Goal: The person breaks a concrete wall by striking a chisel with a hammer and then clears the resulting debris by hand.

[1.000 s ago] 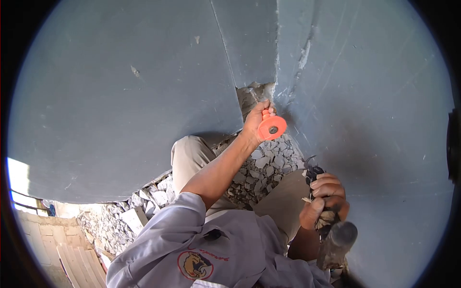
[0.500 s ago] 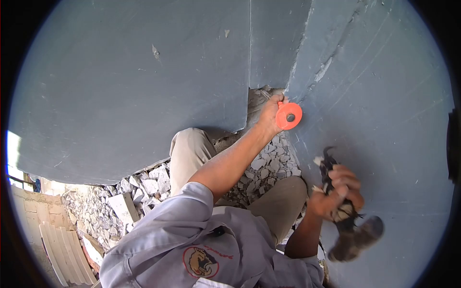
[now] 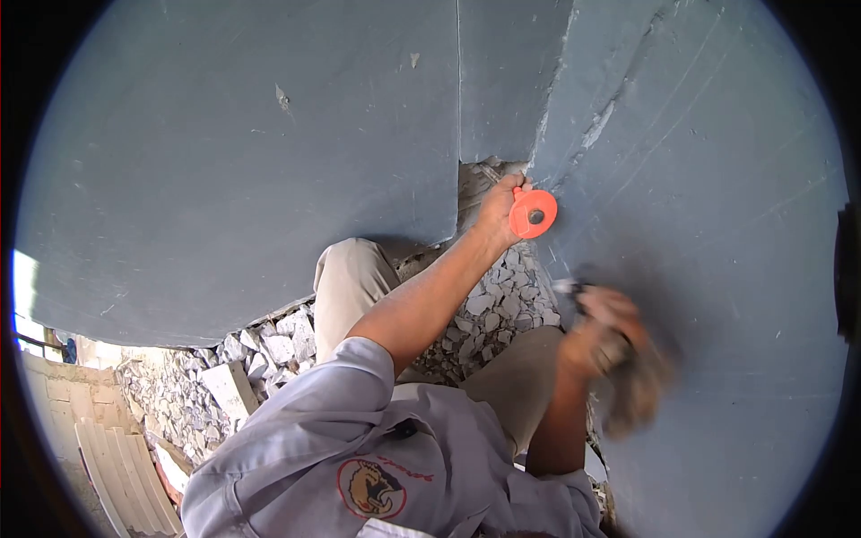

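My left hand [image 3: 500, 208] is closed around a chisel [image 3: 536, 216] with a round orange hand guard. Its steel striking end shows in the middle of the guard, while the shaft and tip are hidden behind the hand and guard. Bare broken masonry [image 3: 477, 190] lies at the gap beside this hand. Lower right, my right hand [image 3: 603, 330] grips a hammer [image 3: 639, 399] by a dark, wrapped-looking handle. Motion blurs the hammer head, which hangs below the hand in front of the grey wall. Hammer and chisel are apart.
Grey painted wall surfaces [image 3: 269, 179] stand at left and right [image 3: 744, 269], meeting near the broken gap. Stone rubble [image 3: 502, 296] covers the ground between my knees and to the left. A pale block [image 3: 229, 390] and curved ribbed pieces [image 3: 126, 475] lie lower left.
My right hand has swung the hammer leftward and slightly up, with the head still blurred. My left hand and the chisel have shifted slightly left in view, along with the whole scene.
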`<state>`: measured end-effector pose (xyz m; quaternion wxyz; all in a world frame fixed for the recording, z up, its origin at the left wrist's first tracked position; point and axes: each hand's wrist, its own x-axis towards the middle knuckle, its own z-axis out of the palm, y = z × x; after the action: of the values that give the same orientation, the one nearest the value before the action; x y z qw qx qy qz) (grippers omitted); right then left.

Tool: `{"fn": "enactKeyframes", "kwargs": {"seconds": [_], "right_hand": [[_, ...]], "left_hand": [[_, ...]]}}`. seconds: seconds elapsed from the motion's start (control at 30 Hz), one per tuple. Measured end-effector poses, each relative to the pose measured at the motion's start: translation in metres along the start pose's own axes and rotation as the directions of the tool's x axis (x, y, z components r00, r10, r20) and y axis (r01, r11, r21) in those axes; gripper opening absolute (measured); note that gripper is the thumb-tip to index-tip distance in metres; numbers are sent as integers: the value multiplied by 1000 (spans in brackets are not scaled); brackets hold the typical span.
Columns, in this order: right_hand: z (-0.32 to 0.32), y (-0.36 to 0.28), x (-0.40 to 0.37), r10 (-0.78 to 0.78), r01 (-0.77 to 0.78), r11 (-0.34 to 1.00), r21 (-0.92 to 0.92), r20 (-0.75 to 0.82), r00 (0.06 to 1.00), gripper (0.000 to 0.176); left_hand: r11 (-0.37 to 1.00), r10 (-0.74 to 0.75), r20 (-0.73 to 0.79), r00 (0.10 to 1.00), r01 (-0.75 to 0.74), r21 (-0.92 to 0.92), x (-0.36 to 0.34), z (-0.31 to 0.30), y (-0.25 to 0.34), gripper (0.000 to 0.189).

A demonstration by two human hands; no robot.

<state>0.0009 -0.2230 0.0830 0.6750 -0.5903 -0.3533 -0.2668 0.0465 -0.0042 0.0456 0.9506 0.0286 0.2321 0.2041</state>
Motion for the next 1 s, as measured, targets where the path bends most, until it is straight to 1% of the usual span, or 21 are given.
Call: {"fn": "enactKeyframes", "kwargs": {"seconds": [0.03, 0.07, 0.1, 0.13, 0.2, 0.27, 0.33, 0.37, 0.4, 0.43, 0.47, 0.5, 0.53, 0.57, 0.6, 0.67, 0.77, 0.83, 0.9, 0.97, 1.0], "right_hand": [[1, 18, -15, 272, -275, 962, -1, 155, 950, 9], [2, 35, -30, 543, -539, 836, -108, 311, 780, 14], [3, 53, -45, 728, -686, 673, -278, 416, 545, 20], [7, 56, -39, 655, -630, 747, -212, 393, 646, 16], [-6, 39, -56, 563, -552, 823, -135, 332, 757, 10], [-12, -11, -15, 418, -423, 906, -21, 202, 886, 10], [-21, -46, 19, 313, -308, 950, -53, 176, 933, 11], [-8, -42, 24, 200, -203, 972, 115, 38, 979, 12], [12, -32, 31, 104, -69, 962, 264, -119, 987, 12], [23, -24, 30, 30, 85, 920, 382, -287, 958, 13], [15, 6, 5, -43, 43, 999, -16, 25, 999, 15], [15, 26, -10, 331, -326, 943, -66, 270, 904, 16], [16, 46, -26, 636, -571, 768, -291, 459, 620, 17], [10, 61, -45, 646, -611, 753, -244, 447, 619, 14], [12, 62, -41, 620, -601, 776, -192, 410, 669, 13], [-1, 44, -62, 626, -624, 771, -129, 333, 705, 12], [-16, 32, -60, 619, -645, 764, -6, 284, 732, 32], [-28, 20, -47, 595, -613, 790, -15, 256, 762, 36], [-41, 8, -36, 605, -614, 788, -43, 240, 759, 38], [-54, 14, -33, 327, -271, 935, -228, 259, 909, 31], [-58, 11, -34, 337, -272, 925, -264, 242, 910, 29]], "left_hand": [[1000, -5, 42, 999, 4, 14, 1, 0, 1, 13], [999, -17, 81, 997, 15, 33, 1, -3, 2, 13], [998, -31, 117, 993, 25, 56, 0, -4, 1, 13], [998, -26, 135, 991, 19, 57, 7, 10, 8, 14], [999, -39, 78, 996, 36, 31, 0, -4, 3, 15], [999, -38, 43, 998, 37, 16, -1, -5, 0, 17], [998, -52, 83, 995, 50, 26, 4, -5, 2, 18], [998, -45, 76, 996, 42, 43, 6, -7, 4, 18], [998, -38, 69, 997, 34, 61, 8, -9, 5, 18], [996, -34, 62, 998, 29, 79, 9, -10, 5, 18], [994, -30, 30, 999, 27, 109, 7, -6, 6, 19], [989, -31, -2, 1000, 31, 142, 3, 0, 7, 20], [984, -36, -39, 999, 43, 175, 0, 1, 4, 22], [995, -20, -10, 1000, 21, 96, 10, -10, 5, 25], [990, -18, -10, 1000, 19, 141, 16, -2, 10, 26], [977, -32, -87, 996, 49, 209, 7, -25, 1, 28], [957, -134, -20, 991, 135, 256, 19, -62, -15, 25], [959, -192, 1, 981, 187, 213, 9, -72, -31, 20], [957, -170, -31, 985, 172, 235, -5, -67, -41, 14], [953, -134, -58, 989, 145, 265, -22, -51, -46, 9], [949, -110, -64, 992, 124, 289, -31, -38, -45, 7]]}}
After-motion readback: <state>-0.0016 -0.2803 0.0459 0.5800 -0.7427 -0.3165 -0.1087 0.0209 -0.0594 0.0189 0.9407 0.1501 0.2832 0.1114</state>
